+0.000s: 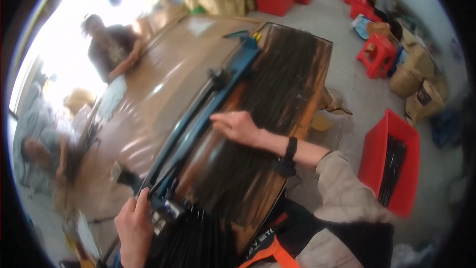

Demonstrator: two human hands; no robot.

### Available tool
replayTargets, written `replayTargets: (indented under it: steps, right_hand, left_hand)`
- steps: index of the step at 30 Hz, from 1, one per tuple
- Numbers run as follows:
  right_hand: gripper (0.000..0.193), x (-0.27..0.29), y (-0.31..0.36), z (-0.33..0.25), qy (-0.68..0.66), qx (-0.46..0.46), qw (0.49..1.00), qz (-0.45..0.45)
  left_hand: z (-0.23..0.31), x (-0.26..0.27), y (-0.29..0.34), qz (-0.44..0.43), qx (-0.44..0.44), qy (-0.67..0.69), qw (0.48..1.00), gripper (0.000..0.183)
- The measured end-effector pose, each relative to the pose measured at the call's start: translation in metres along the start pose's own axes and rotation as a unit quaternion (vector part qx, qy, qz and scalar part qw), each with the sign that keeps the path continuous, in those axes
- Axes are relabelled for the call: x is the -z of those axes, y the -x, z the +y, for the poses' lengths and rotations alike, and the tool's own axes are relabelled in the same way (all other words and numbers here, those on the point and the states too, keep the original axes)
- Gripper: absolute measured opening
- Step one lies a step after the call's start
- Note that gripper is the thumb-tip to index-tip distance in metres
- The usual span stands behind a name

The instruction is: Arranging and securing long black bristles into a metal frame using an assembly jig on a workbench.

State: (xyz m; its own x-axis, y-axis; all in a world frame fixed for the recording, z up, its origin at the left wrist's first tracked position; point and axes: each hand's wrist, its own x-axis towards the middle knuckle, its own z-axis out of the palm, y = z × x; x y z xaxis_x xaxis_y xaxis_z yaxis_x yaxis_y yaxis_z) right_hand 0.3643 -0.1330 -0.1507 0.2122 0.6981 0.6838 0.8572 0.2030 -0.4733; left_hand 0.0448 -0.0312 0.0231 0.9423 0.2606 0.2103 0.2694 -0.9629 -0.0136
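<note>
A long blue metal frame with dark rails runs slantwise across the table, looking like a bench-mounted cutter or clamp. At its near end my left hand is closed round a dark bar. My right hand is above the blue frame's right side, fingers drawn together; whatever they pinch, if anything, is too blurred to make out. Right of the frame lies a broad layer of thin black strips. More black strips hang in a bundle beside my left hand, below the metal fitting at the frame's near end.
A brown table with a shiny covering fills the middle. One person stands at its far left, another at the left. On the right floor are a red bin holding black strips, a red stool and sacks.
</note>
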Motion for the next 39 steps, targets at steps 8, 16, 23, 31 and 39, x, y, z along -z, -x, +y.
replayTargets:
  steps: [8,16,23,31,39]
  right_hand:
    - [0.039,0.068,-0.005,0.048,0.043,0.049,0.993,0.094]
    - [0.015,0.149,0.005,0.082,0.243,0.054,0.937,0.244]
    - [0.015,0.129,0.025,0.048,0.204,0.12,0.956,0.171]
    - [0.034,0.045,0.025,0.007,0.019,-0.029,0.993,0.113]
    - [0.033,0.044,0.014,-0.01,-0.15,-0.04,0.987,-0.037]
  left_hand:
    - [0.011,-0.048,-0.081,-0.01,-0.059,0.043,0.997,0.036]
    - [0.026,-0.054,-0.096,-0.057,-0.052,0.064,0.995,0.041]
    - [0.044,-0.054,-0.112,-0.102,-0.062,0.062,0.991,0.046]
    - [0.037,-0.047,-0.097,-0.084,-0.019,0.078,0.993,0.036]
    - [-0.014,-0.021,-0.031,0.006,0.019,-0.045,0.999,0.039]
